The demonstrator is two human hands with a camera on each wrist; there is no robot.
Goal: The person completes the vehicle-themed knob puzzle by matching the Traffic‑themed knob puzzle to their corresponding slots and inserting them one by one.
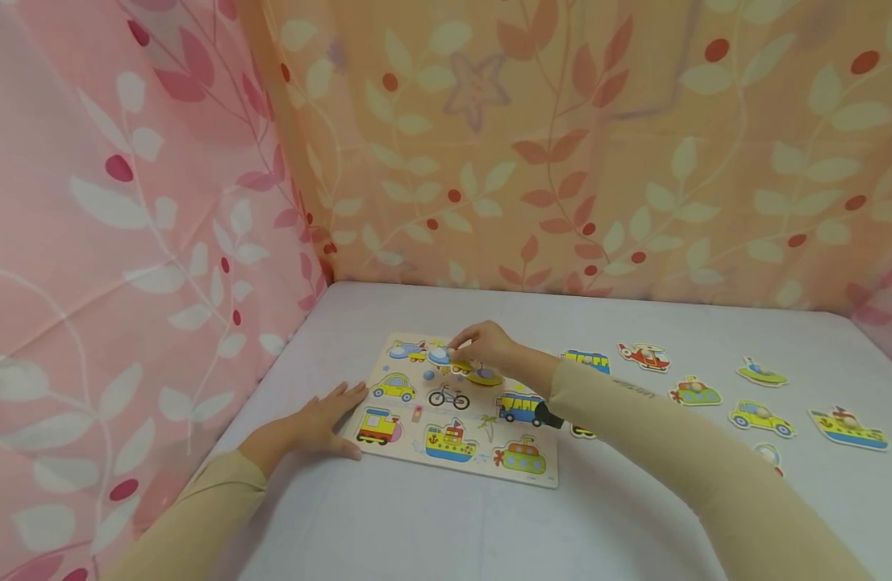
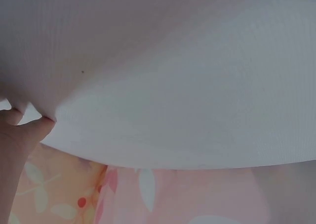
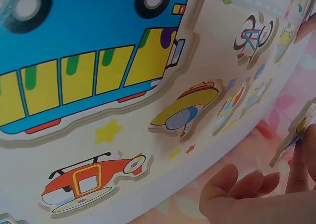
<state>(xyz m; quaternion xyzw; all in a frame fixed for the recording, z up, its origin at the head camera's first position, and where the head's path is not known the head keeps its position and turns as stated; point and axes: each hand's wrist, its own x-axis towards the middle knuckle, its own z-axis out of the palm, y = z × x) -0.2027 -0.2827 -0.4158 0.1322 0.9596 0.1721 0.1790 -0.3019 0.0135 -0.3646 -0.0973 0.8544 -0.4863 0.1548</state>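
Note:
A wooden puzzle board point(image 1: 417, 411) with printed vehicles lies on the table. My right hand point(image 1: 485, 345) is over its far part, pinching a small flat puzzle piece point(image 1: 439, 355) with blue and yellow on it. In the right wrist view this piece point(image 3: 298, 127) appears nearly edge-on, up off the board, between the fingers of the right hand point(image 3: 252, 197); its exact picture I cannot tell. At the board's left edge, my left hand point(image 1: 318, 421) rests with fingers spread and thumb near the printed train point(image 1: 377, 426). The left wrist view shows only the left fingertips point(image 2: 47, 122) against white.
Loose pieces lie to the right: a helicopter point(image 1: 645, 357), a submarine point(image 1: 696, 392), a yellow car point(image 1: 762, 419), a ship point(image 1: 848, 428) and a green-yellow piece point(image 1: 762, 372). A bus piece point(image 1: 587, 361) sits partly behind the right forearm. Floral curtains point(image 1: 489, 161) stand behind and left of the table.

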